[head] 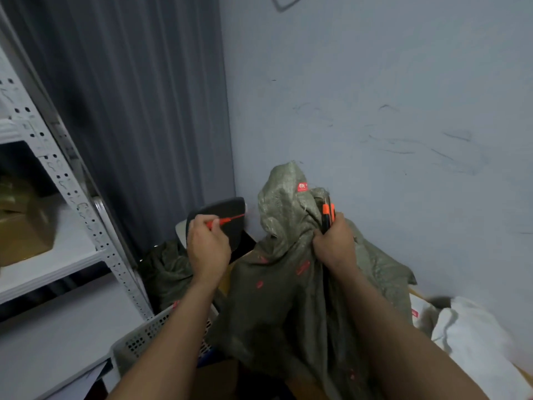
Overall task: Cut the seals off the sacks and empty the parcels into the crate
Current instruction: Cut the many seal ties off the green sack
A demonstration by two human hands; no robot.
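At nine o'clock one white metal shelf [57, 255] is seen, with one cardboard box [23, 226] on it. At seven o'clock stands one white perforated crate [138, 339], its inside mostly hidden by an arm.

Just left of centre, the left hand [207, 246] is curled round one thin red seal [225, 220], which is held in the air apart from any sack. Below and behind that hand lies one crumpled dark sack [167, 269].

At centre, one green woven sack [282, 284] is held upright just right of the crate. Its neck is gripped by the right hand [334, 246], together with one orange-and-black cutter [327, 215].

At four o'clock one white bundle [476, 336] is seen, possibly another sack.

This sack's seal is judged already cut off. Emptying is judged not yet done, since no parcels are seen.
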